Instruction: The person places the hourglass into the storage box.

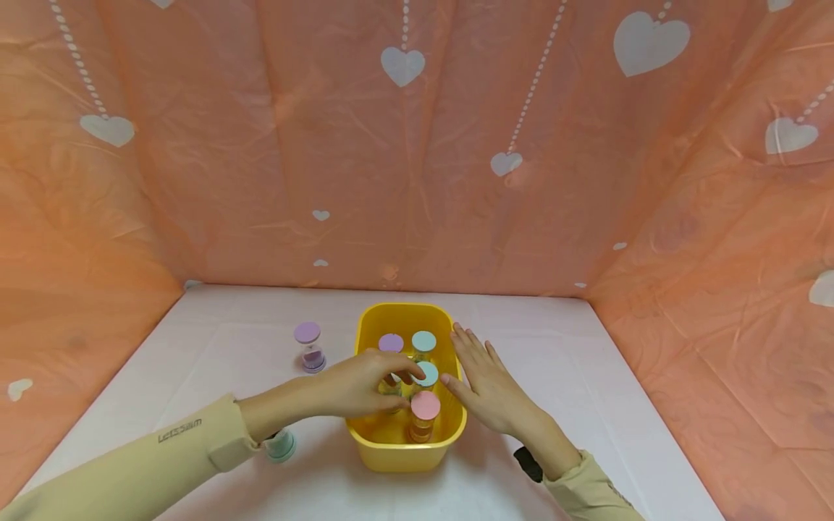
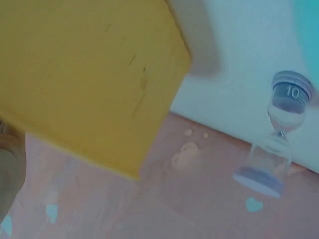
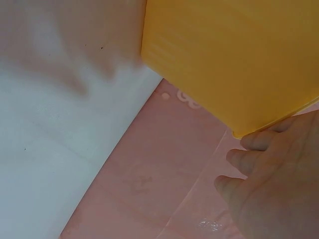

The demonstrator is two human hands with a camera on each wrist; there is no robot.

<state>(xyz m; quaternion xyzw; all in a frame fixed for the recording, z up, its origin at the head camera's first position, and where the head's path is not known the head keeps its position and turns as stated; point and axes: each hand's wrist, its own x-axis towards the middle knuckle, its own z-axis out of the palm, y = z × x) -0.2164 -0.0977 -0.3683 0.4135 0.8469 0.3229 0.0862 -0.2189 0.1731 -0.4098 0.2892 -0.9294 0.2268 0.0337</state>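
My left hand [image 1: 365,380] reaches over the left rim of a yellow plastic bin [image 1: 407,457], its fingers bent loosely and the thumb apart from them. Its fingertips overlap the cap of a light-blue sand timer [image 1: 426,374], and the thumb tip lies beside a pink-capped sand timer [image 1: 425,407]. Another sand timer [image 1: 391,400] shows between thumb and fingers, partly hidden by the hand. Farther back in the bin stand a purple-capped sand timer [image 1: 391,342] and a second light-blue one [image 1: 423,341]. My right hand [image 1: 485,387], fingers straight, is at the bin's right rim.
Left of the bin, a purple sand timer [image 1: 309,347] stands upright on the white tabletop [image 1: 541,347]. A green sand timer [image 1: 281,446] is nearer, partly covered by the left sleeve [image 1: 228,441]. A pink curtain with hearts [image 1: 417,181] encloses the back and sides.
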